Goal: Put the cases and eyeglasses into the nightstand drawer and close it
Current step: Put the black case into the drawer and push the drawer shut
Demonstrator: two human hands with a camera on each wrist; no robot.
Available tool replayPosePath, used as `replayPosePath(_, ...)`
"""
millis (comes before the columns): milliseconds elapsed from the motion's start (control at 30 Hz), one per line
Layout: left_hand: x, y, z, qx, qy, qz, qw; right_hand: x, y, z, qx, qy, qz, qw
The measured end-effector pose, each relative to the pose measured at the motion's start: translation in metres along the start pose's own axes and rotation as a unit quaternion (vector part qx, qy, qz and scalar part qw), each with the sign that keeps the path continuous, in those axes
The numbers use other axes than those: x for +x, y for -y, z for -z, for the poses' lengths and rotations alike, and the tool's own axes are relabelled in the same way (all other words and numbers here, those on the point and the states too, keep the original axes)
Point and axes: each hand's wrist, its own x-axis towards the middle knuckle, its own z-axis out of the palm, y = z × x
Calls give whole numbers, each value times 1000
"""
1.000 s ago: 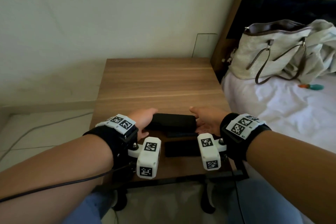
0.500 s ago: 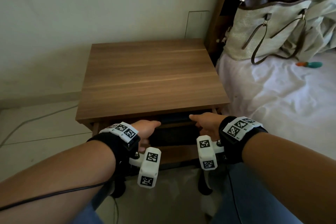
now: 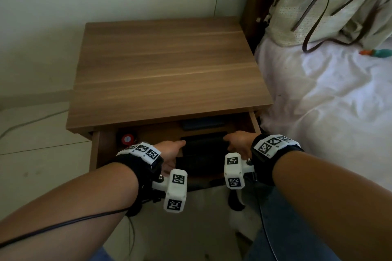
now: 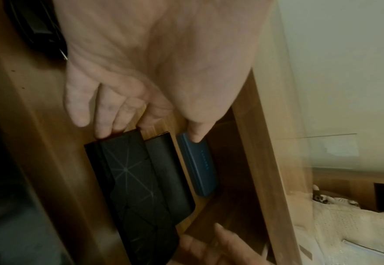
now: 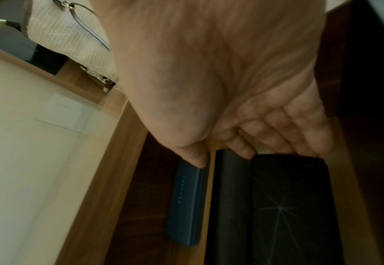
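The nightstand drawer (image 3: 253, 122) stands pulled out under the wooden top (image 3: 165, 70). A black star-patterned case (image 4: 136, 179) and a plain dark case (image 4: 166, 172) lie side by side inside it. My left hand (image 3: 171, 150) touches their left ends with nearly straight fingers (image 4: 104, 125). Against the right ends my right hand (image 3: 237, 140) presses its fingertips (image 5: 299, 143). A blue case (image 3: 201, 123) lies behind them, deeper in the drawer, with both thumbs reaching toward it. The same star-patterned case (image 5: 288, 206) fills the lower right of the right wrist view. No eyeglasses show.
A small red round object (image 3: 127, 139) sits in the drawer's left part. A bed with a white sheet (image 3: 328, 101) adjoins the nightstand on the right, with a beige handbag (image 3: 322, 6) on it. A cable (image 3: 31, 121) runs over the tiled floor at left.
Both hands have carried the black cases down from the nightstand top into the open drawer. The head view has tilted down, so the drawer's inside now shows.
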Motion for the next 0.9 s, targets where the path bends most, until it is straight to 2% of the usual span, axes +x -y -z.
replayPosePath(100,13,0,-3,-6,11,14,1000,5,1,-1,-43,31,-26,998)
replayPosePath(300,35,-1,-9,-19,28,26,999,29,-6,-6,-12,-11,-23,1000)
replayPosePath(433,46,4,-16,-21,7,22,1000,35,-6,-6,-10,-17,-23,1000)
replayPosePath(600,50,7,-20,-29,18,27,999,46,-8,-8,-15,-15,-36,999)
replayPosePath(800,49,5,-23,-10,-9,10,1000,52,-9,-9,-15,-20,-32,999)
replayPosePath(900,46,6,-22,-14,-3,9,1000,51,-10,-9,-2,-20,-31,999)
